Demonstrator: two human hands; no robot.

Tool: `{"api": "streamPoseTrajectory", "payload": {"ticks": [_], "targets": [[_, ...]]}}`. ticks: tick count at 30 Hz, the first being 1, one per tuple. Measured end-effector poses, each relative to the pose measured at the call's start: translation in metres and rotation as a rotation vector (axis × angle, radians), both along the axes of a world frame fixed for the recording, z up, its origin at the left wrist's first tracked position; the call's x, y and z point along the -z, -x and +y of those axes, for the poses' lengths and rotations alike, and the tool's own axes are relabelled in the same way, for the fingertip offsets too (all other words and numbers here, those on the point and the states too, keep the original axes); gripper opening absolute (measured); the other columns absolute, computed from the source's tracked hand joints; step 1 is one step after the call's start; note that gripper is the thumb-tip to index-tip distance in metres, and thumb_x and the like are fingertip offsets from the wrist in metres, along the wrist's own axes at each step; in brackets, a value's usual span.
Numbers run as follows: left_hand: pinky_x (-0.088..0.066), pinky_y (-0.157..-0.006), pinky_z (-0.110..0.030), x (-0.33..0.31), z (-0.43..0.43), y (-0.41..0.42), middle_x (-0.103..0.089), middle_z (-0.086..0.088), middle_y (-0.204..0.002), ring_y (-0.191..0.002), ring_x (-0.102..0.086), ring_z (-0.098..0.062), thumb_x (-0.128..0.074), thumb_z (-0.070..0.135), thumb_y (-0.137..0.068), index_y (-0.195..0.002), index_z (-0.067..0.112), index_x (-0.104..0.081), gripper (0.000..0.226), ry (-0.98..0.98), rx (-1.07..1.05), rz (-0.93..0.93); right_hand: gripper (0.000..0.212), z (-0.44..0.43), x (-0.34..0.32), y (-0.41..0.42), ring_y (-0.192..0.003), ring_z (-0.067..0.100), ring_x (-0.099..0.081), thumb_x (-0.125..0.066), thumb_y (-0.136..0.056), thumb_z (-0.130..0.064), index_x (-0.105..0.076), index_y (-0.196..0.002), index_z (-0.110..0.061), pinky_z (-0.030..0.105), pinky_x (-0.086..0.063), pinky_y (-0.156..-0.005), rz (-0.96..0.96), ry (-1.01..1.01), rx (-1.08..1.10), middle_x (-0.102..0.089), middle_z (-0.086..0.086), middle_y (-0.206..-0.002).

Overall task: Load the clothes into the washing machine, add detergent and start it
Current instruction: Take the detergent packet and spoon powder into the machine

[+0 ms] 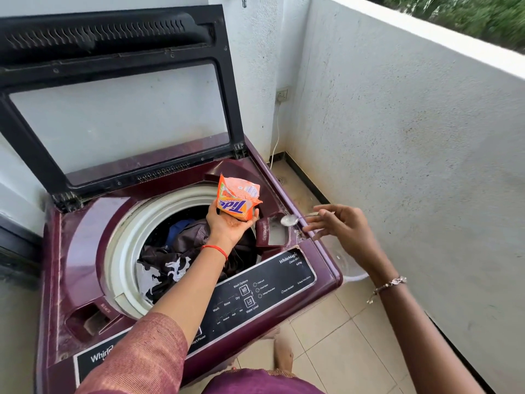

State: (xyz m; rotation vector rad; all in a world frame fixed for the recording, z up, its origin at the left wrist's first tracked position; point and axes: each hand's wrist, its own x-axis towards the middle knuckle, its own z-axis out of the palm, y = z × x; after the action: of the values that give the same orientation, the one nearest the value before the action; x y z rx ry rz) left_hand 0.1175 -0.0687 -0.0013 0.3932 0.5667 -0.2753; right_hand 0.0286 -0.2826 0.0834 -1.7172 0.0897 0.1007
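I see balcony: rough white parapet wall [397,137] right, beige tile floor [341,336], wall socket [282,94] in corner, daylight.

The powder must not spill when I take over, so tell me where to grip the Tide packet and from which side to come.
Grip the Tide packet by its orange middle, coming from the right side. The left hand cups its bottom end, and the torn, crumpled mouth points up and away, so squeezing there could spill powder. The middle is bare and probably the safest hold.
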Motion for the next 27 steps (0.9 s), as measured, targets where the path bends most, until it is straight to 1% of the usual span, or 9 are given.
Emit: {"api": "streamPoseTrajectory", "payload": {"ticks": [5,10,15,19,20,22,23,25,27], "targets": [[-0.045,-0.077,-0.049,-0.008,-0.001,0.001,-0.057,-0.021,-0.106,-0.096,-0.053,-0.037,-0.034,0.043,-0.095,-0.100,0.006,-0.056,0.044,-0.007,-0.003,-0.017,0.019,-0.005,-0.035,-0.016,-0.066,0.016,-0.071,-0.041,-0.095,0.002,-0.058,-0.104,0.000,0.026,-0.057,-0.060,-0.212,0.124,-0.063,-0.069,0.016,-0.082],[-0.044,-0.080,-0.051,-0.014,-0.001,-0.001,-0.056,-0.021,-0.109,-0.097,-0.053,-0.037,-0.035,0.043,-0.094,-0.102,0.006,-0.056,0.042,0.006,-0.017,-0.029,0.021,0.004,-0.065,-0.021,-0.068,0.023,-0.069,-0.040,-0.095,0.003,-0.060,-0.100,-0.005,0.026,-0.055,-0.058,-0.348,0.142,-0.153,-0.068,0.018,-0.083],[-0.043,-0.080,-0.048,-0.022,-0.005,0.002,-0.059,-0.020,-0.100,-0.091,-0.055,-0.035,-0.035,0.041,-0.094,-0.095,0.007,-0.058,0.041,-0.028,0.011,-0.070,0.022,0.019,-0.062,-0.035,-0.064,0.019,-0.070,-0.041,-0.094,0.006,-0.062,-0.098,0.001,0.032,-0.054,-0.056,-0.430,0.364,-0.248,-0.069,0.015,-0.081],[-0.043,-0.079,-0.048,-0.024,-0.005,0.003,-0.059,-0.019,-0.099,-0.091,-0.054,-0.034,-0.035,0.041,-0.093,-0.095,0.007,-0.058,0.042,-0.044,0.021,-0.068,0.024,0.037,-0.054,-0.046,-0.060,0.012,-0.069,-0.042,-0.093,0.005,-0.064,-0.098,-0.002,0.016,-0.051,-0.055,-0.491,0.540,-0.365,-0.071,0.013,-0.079],[-0.042,-0.079,-0.047,-0.025,-0.006,0.003,-0.059,-0.019,-0.099,-0.091,-0.054,-0.034,-0.034,0.042,-0.094,-0.095,0.007,-0.058,0.042,-0.048,0.025,-0.070,0.024,0.042,-0.052,-0.047,-0.062,0.011,-0.068,-0.043,-0.093,0.005,-0.065,-0.099,-0.003,0.015,-0.051,-0.057,-0.510,0.590,-0.391,-0.071,0.012,-0.078],[-0.042,-0.079,-0.046,-0.027,-0.005,0.003,-0.059,-0.020,-0.099,-0.091,-0.054,-0.034,-0.034,0.042,-0.094,-0.095,0.007,-0.058,0.043,-0.062,0.039,-0.080,0.024,0.052,-0.047,-0.051,-0.067,0.015,-0.068,-0.042,-0.093,0.000,-0.064,-0.103,-0.004,0.026,-0.053,-0.068,-0.538,0.707,-0.401,-0.072,0.012,-0.080],[-0.042,-0.079,-0.046,-0.028,-0.006,0.004,-0.060,-0.020,-0.099,-0.090,-0.054,-0.033,-0.033,0.043,-0.094,-0.096,0.007,-0.059,0.044,-0.071,0.049,-0.088,0.025,0.057,-0.045,-0.052,-0.075,0.021,-0.067,-0.041,-0.094,-0.002,-0.063,-0.107,-0.004,0.032,-0.051,-0.071,-0.540,0.780,-0.398,-0.071,0.013,-0.085],[-0.043,-0.079,-0.044,-0.029,-0.005,0.003,-0.060,-0.019,-0.101,-0.091,-0.055,-0.032,-0.033,0.044,-0.094,-0.097,0.007,-0.059,0.045,-0.086,0.065,-0.094,0.028,0.066,-0.041,-0.052,-0.085,0.032,-0.061,-0.040,-0.094,-0.004,-0.060,-0.112,-0.002,0.033,-0.043,-0.070,-0.530,0.883,-0.385,-0.068,0.018,-0.093],[-0.042,-0.080,-0.043,-0.030,-0.004,0.002,-0.059,-0.019,-0.101,-0.090,-0.055,-0.031,-0.032,0.045,-0.094,-0.099,0.007,-0.058,0.047,-0.095,0.074,-0.099,0.027,0.073,-0.039,-0.050,-0.078,0.030,-0.062,-0.040,-0.092,0.000,-0.062,-0.108,0.001,0.027,-0.040,-0.069,-0.522,0.837,-0.360,-0.069,0.021,-0.087]]}}
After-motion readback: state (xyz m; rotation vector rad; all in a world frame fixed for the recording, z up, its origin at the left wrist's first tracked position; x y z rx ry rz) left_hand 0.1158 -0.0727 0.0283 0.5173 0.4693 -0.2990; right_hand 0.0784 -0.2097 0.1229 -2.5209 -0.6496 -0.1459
